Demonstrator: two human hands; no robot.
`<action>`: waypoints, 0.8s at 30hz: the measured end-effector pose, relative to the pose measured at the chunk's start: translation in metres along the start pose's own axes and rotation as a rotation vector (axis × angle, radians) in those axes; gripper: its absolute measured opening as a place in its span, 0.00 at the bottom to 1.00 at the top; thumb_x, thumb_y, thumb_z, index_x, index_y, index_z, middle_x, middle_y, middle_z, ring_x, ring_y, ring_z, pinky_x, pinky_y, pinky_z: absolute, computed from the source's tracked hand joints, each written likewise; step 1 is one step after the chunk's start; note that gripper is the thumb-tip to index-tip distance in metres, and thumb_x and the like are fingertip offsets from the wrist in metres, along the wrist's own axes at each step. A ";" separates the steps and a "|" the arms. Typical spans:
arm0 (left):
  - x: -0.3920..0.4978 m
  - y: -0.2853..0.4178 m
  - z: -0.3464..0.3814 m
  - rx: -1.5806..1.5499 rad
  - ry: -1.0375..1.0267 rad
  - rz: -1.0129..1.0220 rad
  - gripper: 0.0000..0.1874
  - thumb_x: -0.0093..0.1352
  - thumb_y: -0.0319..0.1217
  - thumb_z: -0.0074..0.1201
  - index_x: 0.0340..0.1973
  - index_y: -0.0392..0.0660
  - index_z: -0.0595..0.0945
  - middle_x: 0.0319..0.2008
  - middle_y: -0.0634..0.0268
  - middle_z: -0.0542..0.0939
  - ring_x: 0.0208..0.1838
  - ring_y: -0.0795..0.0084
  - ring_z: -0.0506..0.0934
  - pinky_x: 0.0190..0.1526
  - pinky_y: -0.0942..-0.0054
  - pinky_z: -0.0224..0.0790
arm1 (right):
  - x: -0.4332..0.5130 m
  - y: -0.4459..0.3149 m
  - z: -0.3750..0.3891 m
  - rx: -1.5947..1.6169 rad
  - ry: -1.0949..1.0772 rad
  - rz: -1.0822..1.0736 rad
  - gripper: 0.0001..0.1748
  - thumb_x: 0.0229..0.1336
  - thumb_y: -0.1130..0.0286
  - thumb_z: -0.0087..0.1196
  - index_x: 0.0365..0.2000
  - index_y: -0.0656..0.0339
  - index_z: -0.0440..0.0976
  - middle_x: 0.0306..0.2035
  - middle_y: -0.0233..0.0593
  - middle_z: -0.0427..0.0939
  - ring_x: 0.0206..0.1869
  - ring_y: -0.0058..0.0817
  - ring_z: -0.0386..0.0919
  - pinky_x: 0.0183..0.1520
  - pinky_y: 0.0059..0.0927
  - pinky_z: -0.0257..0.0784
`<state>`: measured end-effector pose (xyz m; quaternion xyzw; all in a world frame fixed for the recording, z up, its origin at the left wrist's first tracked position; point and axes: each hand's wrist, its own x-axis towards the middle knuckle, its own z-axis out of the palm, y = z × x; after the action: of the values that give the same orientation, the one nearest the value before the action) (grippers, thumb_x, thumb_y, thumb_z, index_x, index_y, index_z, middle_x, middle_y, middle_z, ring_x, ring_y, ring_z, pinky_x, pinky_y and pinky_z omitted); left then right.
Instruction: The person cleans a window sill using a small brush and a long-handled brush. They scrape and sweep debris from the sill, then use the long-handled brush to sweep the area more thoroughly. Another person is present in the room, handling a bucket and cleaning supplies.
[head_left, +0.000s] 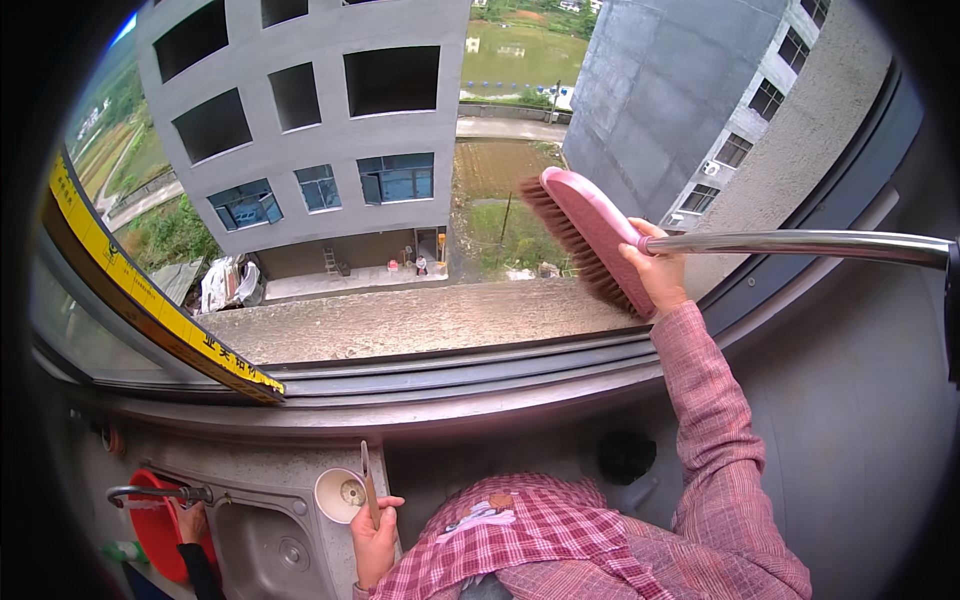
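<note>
My right hand (658, 270) grips a pink broom (600, 232) where its bristled head meets the metal handle (795, 244). The broom head is held up in the window opening, its brown bristles facing left and down over the rough outer sill (420, 319). Low in the view, my left hand (375, 536) is closed around the wooden handle of a slim tool (370, 487), whose kind I cannot tell. Just left of that tool, a white paper cup or bowl (324, 495) stands on the counter beside the sink.
A steel sink (259, 555) lies at the lower left, where another person's hand (192, 523) is at a red basin (154, 536) under a faucet (150, 491). The window track (465, 375) crosses in front; a yellow-taped frame (150, 292) slants at left. Buildings stand outside, far below.
</note>
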<state>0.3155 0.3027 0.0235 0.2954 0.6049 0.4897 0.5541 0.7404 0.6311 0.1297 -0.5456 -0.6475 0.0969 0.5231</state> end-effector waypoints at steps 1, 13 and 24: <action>0.001 0.006 0.002 0.000 0.000 -0.002 0.07 0.72 0.26 0.49 0.42 0.38 0.80 0.18 0.81 0.65 0.17 0.90 0.57 0.20 0.84 0.45 | 0.007 -0.021 -0.002 0.053 -0.015 0.033 0.24 0.45 0.74 0.67 0.47 0.63 0.78 0.41 0.37 0.80 0.43 0.25 0.77 0.49 0.26 0.71; 0.007 0.010 -0.001 -0.040 0.007 -0.060 0.07 0.72 0.25 0.49 0.42 0.38 0.80 0.19 0.80 0.66 0.18 0.90 0.58 0.20 0.86 0.47 | -0.026 0.016 0.034 -0.133 0.080 0.106 0.24 0.43 0.74 0.67 0.46 0.62 0.79 0.39 0.41 0.82 0.42 0.27 0.79 0.49 0.28 0.72; 0.025 0.022 0.016 0.052 -0.096 -0.049 0.08 0.71 0.25 0.50 0.42 0.40 0.82 0.20 0.81 0.67 0.20 0.91 0.59 0.22 0.86 0.47 | 0.023 -0.101 0.068 0.598 -0.177 0.269 0.23 0.47 0.80 0.64 0.48 0.68 0.77 0.37 0.35 0.81 0.37 0.18 0.77 0.43 0.19 0.74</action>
<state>0.3210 0.3373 0.0356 0.3182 0.5972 0.4453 0.5864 0.6292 0.6410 0.1834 -0.4382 -0.5557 0.3974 0.5842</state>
